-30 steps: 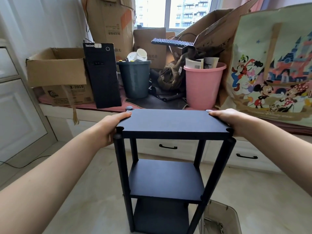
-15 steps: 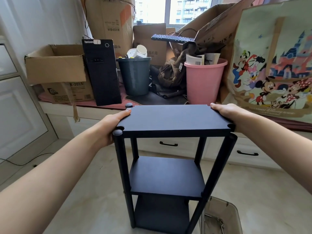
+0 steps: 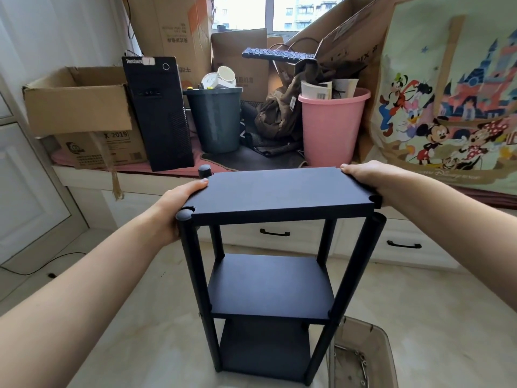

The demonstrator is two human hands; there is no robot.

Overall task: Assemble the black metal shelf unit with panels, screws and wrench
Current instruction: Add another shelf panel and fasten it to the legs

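Head view. I am standing over the black shelf unit (image 3: 268,275), which is upright on the floor in front of the window worktop (image 3: 92,177). I am holding the top panel (image 3: 277,191) by its two short ends so I can steer all four corner notches at once. My left hand (image 3: 179,203) is gripping the left edge, thumb lying on the top face, the rest of the fingers hidden underneath. My right hand (image 3: 363,180) is curling round the far right corner, fingers also out of sight below.

The left side is sitting lower: the near-left post (image 3: 185,215) and far-left post (image 3: 204,171) are poking up through their notches. The near-right post (image 3: 376,219) is ending just under the panel, notch not yet on it, so the panel is tilting. I judge the right side needs pressing down next.

The middle panel (image 3: 272,287) and bottom panel (image 3: 265,348) are already fixed. A clear plastic bin (image 3: 375,340) with loose hardware is waiting just right of the base, within reach.
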